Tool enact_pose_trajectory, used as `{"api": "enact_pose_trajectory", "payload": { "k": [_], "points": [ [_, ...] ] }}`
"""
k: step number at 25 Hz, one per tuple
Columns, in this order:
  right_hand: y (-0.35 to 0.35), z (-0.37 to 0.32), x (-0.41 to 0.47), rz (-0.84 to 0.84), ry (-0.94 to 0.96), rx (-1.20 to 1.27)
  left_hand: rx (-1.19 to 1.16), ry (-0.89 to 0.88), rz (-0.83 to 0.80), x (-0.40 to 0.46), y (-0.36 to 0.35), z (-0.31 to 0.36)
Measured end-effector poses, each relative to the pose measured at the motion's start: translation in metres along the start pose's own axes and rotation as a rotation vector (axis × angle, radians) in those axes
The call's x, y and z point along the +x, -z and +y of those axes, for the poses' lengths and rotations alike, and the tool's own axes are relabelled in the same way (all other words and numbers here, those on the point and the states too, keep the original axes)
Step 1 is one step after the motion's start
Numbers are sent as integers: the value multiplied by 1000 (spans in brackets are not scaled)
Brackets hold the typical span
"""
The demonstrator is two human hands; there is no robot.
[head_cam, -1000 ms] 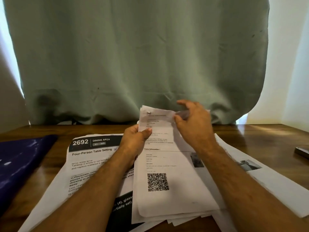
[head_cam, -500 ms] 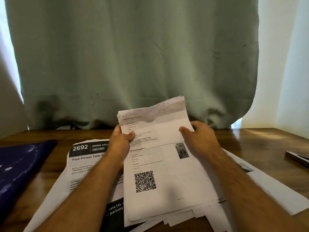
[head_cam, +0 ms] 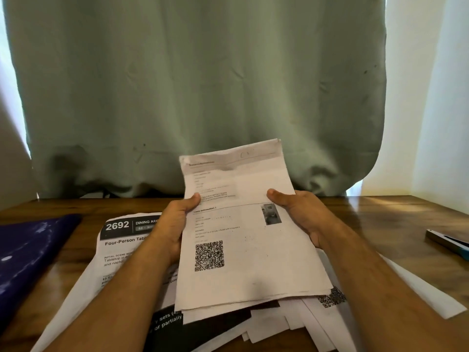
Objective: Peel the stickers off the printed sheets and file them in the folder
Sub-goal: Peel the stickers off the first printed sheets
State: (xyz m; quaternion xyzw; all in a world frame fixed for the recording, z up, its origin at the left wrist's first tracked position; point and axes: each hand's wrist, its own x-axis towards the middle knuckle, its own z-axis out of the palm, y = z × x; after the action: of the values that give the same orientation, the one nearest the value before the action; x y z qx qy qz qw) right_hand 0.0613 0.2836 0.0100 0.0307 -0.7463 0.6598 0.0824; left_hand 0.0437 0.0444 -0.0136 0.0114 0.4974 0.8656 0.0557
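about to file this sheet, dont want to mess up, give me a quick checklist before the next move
1. Both hands hold the sheet: ok; left hand and right hand grip its side edges.
2. Sticker off the sheet: cannot tell; the top strip is too blurred.
3. Folder within reach: ok; it lies on the table to the left.
4. Folder open to take the sheet: cannot tell.
5. Only one sheet in hand: cannot tell; more edges show under its lower end.
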Motion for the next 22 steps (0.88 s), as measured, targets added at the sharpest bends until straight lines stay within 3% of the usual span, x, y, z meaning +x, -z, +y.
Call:
{"api": "enact_pose_trajectory", "payload": {
  "k": [3,10,17,22],
  "points": [
    [3,2,1,-26,14,-22,78,40,-76,-3,-3,-7],
    [13,2,-4,-238,-134,66,123,-58,-47,2,4,-1],
    [16,3,4,-110,-33,215,70,72,-303,-24,-6,0],
    [15,0,-9,-255,-72,164,284,40,-165,-9,-2,-3]
  ]
}}
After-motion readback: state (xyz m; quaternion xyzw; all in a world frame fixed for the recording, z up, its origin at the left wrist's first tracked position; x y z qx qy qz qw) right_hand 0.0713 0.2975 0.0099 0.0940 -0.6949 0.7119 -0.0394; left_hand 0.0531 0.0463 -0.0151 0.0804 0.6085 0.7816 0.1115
